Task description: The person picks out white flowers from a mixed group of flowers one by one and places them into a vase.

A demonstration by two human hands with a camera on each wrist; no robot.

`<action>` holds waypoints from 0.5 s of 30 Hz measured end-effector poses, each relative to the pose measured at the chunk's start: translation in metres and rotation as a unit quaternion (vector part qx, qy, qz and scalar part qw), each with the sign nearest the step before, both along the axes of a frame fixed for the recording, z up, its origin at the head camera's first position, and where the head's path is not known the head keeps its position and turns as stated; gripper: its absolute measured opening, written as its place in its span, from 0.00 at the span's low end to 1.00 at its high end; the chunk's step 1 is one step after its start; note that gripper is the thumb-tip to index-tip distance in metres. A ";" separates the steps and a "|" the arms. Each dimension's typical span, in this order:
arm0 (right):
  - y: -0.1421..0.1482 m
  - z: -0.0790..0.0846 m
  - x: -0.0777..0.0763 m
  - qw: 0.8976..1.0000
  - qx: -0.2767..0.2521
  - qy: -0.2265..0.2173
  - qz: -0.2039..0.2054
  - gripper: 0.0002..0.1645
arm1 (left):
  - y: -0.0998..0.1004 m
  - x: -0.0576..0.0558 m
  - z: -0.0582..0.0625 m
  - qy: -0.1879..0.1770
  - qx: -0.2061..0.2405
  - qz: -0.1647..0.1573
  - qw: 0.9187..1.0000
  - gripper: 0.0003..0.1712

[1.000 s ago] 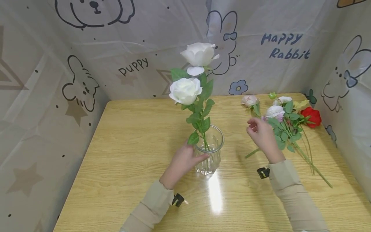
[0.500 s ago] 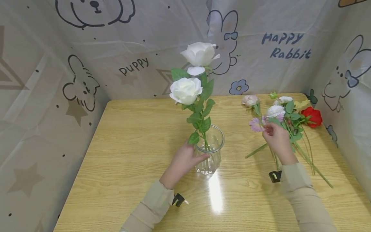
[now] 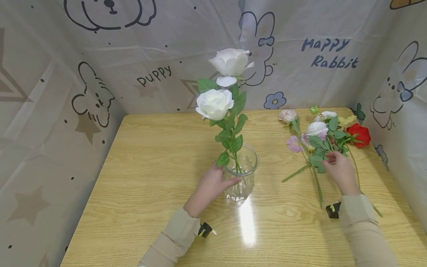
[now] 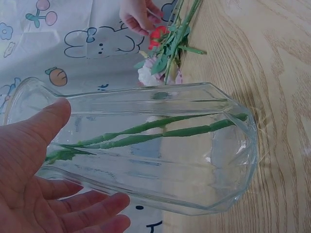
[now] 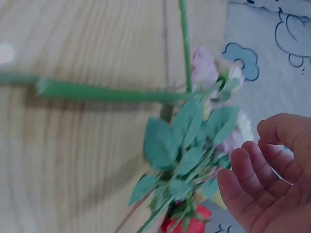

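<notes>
My left hand (image 3: 211, 181) grips a clear glass vase (image 4: 194, 145) near its neck, thumb on one side and fingers on the other. The vase stands upright on the table, and two green stems show through its wall. Above its rim rise leafy stems with a white rose (image 3: 215, 104) and a higher white rose (image 3: 230, 62). My right hand (image 3: 341, 172) hovers by the leaves (image 5: 192, 126) of the loose flowers at the right, fingers loosely bent. Nothing shows between its fingers in the right wrist view (image 5: 272, 174).
Around the right hand lie a lilac flower (image 3: 294, 143), a pale pink rose (image 3: 287, 116), a white-and-lilac flower (image 3: 316, 129) and a red flower (image 3: 358, 134), their stems crossing. Printed cloth walls (image 3: 186, 29) border the wooden table (image 3: 150, 163) at the back and sides.
My right hand has let go of the lilac flower, which now lies left of the pile, and has moved right and nearer the front. The left hand and vase stay put.
</notes>
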State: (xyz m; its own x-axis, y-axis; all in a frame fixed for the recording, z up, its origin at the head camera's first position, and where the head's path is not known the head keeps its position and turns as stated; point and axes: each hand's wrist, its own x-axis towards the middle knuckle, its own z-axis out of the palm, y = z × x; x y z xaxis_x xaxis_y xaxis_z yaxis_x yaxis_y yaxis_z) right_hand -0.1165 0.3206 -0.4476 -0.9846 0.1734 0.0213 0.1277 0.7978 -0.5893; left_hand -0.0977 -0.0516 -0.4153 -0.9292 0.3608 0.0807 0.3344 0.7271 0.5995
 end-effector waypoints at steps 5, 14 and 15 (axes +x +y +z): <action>0.016 -0.007 0.008 1.000 0.011 -0.018 -0.010 0.18 | -0.001 0.001 0.000 0.002 0.014 0.000 1.000 0.46; 0.043 -0.024 0.028 0.997 0.036 -0.052 -0.042 0.18 | -0.002 0.001 -0.002 0.004 0.004 0.000 1.000 0.46; 0.045 -0.025 0.029 0.997 0.038 -0.055 -0.046 0.18 | -0.003 0.001 -0.002 0.004 0.005 0.000 1.000 0.46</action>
